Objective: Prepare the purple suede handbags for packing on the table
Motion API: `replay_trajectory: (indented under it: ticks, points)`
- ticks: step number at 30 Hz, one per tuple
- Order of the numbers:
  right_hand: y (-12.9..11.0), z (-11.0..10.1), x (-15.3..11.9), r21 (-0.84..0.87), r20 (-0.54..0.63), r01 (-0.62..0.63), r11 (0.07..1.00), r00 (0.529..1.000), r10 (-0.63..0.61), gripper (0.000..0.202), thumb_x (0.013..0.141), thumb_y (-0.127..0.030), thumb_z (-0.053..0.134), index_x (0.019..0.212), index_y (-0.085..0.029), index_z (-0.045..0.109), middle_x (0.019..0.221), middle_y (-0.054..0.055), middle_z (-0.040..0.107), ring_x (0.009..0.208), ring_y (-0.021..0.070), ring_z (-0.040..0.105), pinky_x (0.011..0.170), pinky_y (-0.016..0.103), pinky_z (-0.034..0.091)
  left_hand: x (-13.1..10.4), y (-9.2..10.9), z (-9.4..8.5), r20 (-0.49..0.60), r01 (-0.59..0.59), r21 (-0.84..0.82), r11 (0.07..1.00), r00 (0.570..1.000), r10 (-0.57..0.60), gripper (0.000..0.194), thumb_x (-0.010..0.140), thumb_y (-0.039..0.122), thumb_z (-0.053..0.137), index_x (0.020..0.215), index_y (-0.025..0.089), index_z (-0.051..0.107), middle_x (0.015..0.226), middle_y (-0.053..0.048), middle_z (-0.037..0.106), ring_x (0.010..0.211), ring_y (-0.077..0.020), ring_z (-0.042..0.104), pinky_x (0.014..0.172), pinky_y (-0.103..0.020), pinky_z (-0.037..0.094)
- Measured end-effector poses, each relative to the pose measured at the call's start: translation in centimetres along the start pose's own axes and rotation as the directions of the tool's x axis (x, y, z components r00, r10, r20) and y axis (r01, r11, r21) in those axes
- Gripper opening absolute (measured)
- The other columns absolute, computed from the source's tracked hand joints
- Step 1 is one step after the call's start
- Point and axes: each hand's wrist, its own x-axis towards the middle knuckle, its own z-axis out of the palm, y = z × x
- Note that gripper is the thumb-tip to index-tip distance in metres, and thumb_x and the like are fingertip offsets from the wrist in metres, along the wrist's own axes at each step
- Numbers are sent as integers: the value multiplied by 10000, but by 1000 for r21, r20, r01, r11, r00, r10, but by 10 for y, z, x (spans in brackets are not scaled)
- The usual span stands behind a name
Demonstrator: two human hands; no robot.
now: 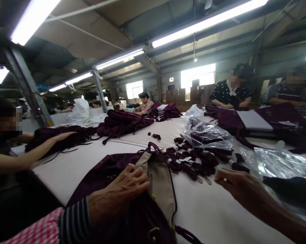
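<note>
A dark purple handbag (97, 176) lies on the white table in front of me, its zip opening spread so the beige lining (165, 183) shows. My left hand (122, 188) is closed over the edge of that opening, fingers curled on the purple fabric. To the right, my right hand (231, 183) is held over the table with fingers pinched together. Something small and whitish shows at its fingertips, too blurred to name. Just beyond it lies a heap of bundled purple straps (191, 159) with metal clips and white wrapping.
Clear plastic bags (211, 134) lie behind the straps, and more plastic (285, 166) is at right. Stacked purple bags (127, 122) stand farther back. On the left, a co-worker's arm (28, 152) rests on a dark bag. Other people stand across the table (148, 130).
</note>
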Motion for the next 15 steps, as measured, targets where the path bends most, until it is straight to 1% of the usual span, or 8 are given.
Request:
replay_trajectory:
  ticks: [2,4,5,7,9,11,13,15]
  points:
    - [-41,17,21,305,145,-59,951,989,15,176,880,-252,579,728,-221,662,724,19,640,629,150,579,585,279,414,9,-3,17,-41,-33,60,998,999,35,379,747,73,607,1085,239,561,1102,-32,596,1036,-250,489,1028,-459,300]
    - [-82,43,44,529,244,-158,834,969,30,169,866,-260,586,747,-197,688,707,4,622,593,132,553,555,253,418,14,-5,28,-76,-59,78,995,995,65,289,833,110,602,1083,251,574,1070,-29,577,1003,-235,482,1042,-458,300]
    - [-99,59,55,607,275,-205,768,961,39,159,856,-262,601,751,-182,690,653,-10,594,559,123,536,533,241,411,15,-7,32,-90,-62,85,994,993,70,259,866,124,591,1087,259,584,1060,-27,570,997,-230,480,1059,-461,296]
    - [-124,95,74,710,290,-275,648,953,87,91,812,-196,610,751,-165,670,596,-32,559,514,110,515,499,224,402,13,-9,36,-106,-57,101,993,992,68,272,901,137,582,1135,276,593,1072,-26,564,1021,-228,478,1109,-481,269]
    - [-136,129,86,744,298,-362,562,932,206,26,763,-140,627,773,-160,639,584,-50,549,485,103,514,470,211,398,8,-11,38,-119,-50,117,992,991,64,353,909,128,580,1219,295,576,1123,-28,559,1080,-231,472,1154,-502,233]
    - [-138,155,89,747,304,-420,515,905,297,80,744,-111,628,792,-164,593,561,-65,535,460,104,523,450,205,390,4,-14,41,-129,-52,133,990,989,69,442,909,104,570,1295,317,539,1208,-33,540,1171,-236,452,1188,-511,197]
    - [-137,170,87,744,308,-442,501,892,330,122,737,-100,627,797,-176,553,536,-75,533,439,106,530,442,201,385,2,-17,44,-122,-62,146,987,989,80,476,897,97,579,1312,325,526,1263,-35,519,1235,-244,429,1204,-515,187]
    - [-134,175,82,742,313,-445,501,891,329,147,725,-94,633,796,-185,541,531,-77,551,433,106,541,446,197,387,3,-19,46,-99,-82,157,984,990,98,489,879,91,590,1309,315,525,1288,-39,509,1264,-251,415,1213,-520,180]
